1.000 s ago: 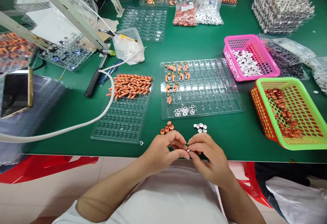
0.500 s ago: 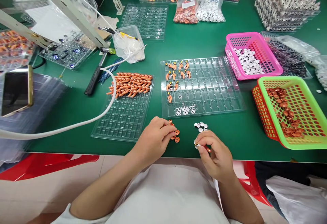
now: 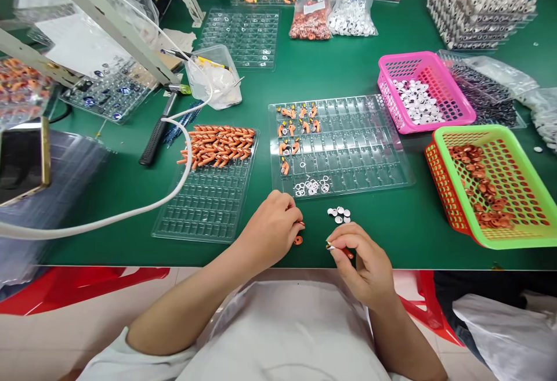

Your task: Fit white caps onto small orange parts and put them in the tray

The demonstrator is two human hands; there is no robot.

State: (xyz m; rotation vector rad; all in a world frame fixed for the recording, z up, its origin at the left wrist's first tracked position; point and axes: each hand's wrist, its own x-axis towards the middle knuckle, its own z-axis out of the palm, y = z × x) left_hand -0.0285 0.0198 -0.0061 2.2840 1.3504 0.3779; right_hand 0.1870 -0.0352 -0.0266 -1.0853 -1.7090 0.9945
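My left hand is closed, fingertips pinched down over small orange discs near the table's front edge; one disc shows at its fingertips. To its right, my right hand pinches a small orange part with a white and yellow-black end. White caps lie just beyond that hand. Behind both hands is a clear tray with orange assemblies at its left and white rings at its near edge. Orange stick-like parts fill the far half of another tray on the left.
At right stand a pink basket of white caps and a green basket of orange discs. A white cable crosses the left side, near a hammer and a phone. Bags sit at the back.
My left hand has shifted slightly right and closed down over the orange discs, covering most of them. My right hand keeps its pinch on the orange part. The whole view has shifted slightly.
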